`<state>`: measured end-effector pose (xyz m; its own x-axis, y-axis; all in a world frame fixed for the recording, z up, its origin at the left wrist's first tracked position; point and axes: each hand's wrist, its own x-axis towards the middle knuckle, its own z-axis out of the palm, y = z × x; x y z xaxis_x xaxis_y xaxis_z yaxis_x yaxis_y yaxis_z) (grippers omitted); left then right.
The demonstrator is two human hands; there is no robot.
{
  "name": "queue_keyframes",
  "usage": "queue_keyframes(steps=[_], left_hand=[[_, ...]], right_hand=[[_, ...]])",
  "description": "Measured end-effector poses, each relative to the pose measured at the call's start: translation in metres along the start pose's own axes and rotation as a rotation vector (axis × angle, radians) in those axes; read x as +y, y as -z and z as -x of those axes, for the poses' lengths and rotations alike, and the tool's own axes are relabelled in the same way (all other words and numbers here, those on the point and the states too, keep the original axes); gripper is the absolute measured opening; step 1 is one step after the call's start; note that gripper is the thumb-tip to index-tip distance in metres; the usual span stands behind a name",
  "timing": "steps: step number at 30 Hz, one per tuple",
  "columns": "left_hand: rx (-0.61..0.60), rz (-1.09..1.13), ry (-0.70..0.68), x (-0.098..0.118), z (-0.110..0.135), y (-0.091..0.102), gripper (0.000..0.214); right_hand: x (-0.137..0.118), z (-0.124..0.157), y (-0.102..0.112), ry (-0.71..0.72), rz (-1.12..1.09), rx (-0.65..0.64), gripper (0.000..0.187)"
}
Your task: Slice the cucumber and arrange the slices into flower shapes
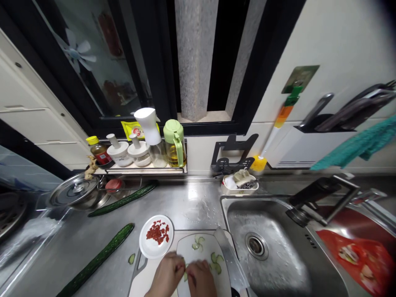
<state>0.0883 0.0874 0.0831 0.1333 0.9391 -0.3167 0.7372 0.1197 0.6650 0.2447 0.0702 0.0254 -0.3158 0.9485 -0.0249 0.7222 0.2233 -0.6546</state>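
My left hand (168, 273) and my right hand (201, 278) are close together over a white plate (206, 258), fingers curled in. Thin green cucumber slices (186, 275) show between them, one at my left fingertips; what my right fingertips pinch is hidden. More cucumber slices lie in fanned groups on the plate, at the top (198, 243) and at the right (216, 263). The plate rests on a cream cutting board (140, 284). A kitchen knife (229, 253) lies along the board's right side. By my left hand stands a small white dish (145, 247) of red goji berries (158, 232).
Two long cucumbers (99, 258) (123, 200) and a cucumber end piece (131, 258) lie on the steel counter. The sink (269, 231) with its black faucet (309, 194) is at right, beside a red bag (361, 255). Seasoning jars (139, 154) and an oil bottle (175, 142) line the back rack.
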Motion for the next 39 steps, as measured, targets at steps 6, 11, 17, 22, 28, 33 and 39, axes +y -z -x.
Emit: queue_keyframes(steps=[6,11,17,22,28,33,39], left_hand=[[0.022,0.027,-0.003,-0.005,0.000,-0.002,0.018],[0.047,0.015,-0.018,-0.003,0.003,-0.001,0.025],[0.203,0.149,-0.043,-0.012,0.009,0.010,0.027],[0.408,0.040,0.195,-0.042,0.009,0.028,0.025],[0.407,-0.063,0.289,-0.044,-0.006,0.041,0.026],[0.343,-0.170,0.347,-0.029,-0.022,0.043,0.027],[0.347,-0.212,0.356,-0.025,-0.028,0.043,0.029]], right_hand=[[-0.003,0.000,-0.001,-0.002,-0.005,0.013,0.026],[-0.004,-0.001,0.001,0.006,0.021,0.002,0.028],[-0.007,-0.001,0.010,0.043,0.006,0.025,0.030],[-0.002,0.001,0.010,0.052,0.024,0.022,0.027],[0.007,0.006,-0.001,0.016,0.068,0.018,0.022],[0.011,0.010,-0.003,0.028,0.115,0.028,0.021],[0.016,0.016,-0.003,0.022,0.144,0.016,0.019]])
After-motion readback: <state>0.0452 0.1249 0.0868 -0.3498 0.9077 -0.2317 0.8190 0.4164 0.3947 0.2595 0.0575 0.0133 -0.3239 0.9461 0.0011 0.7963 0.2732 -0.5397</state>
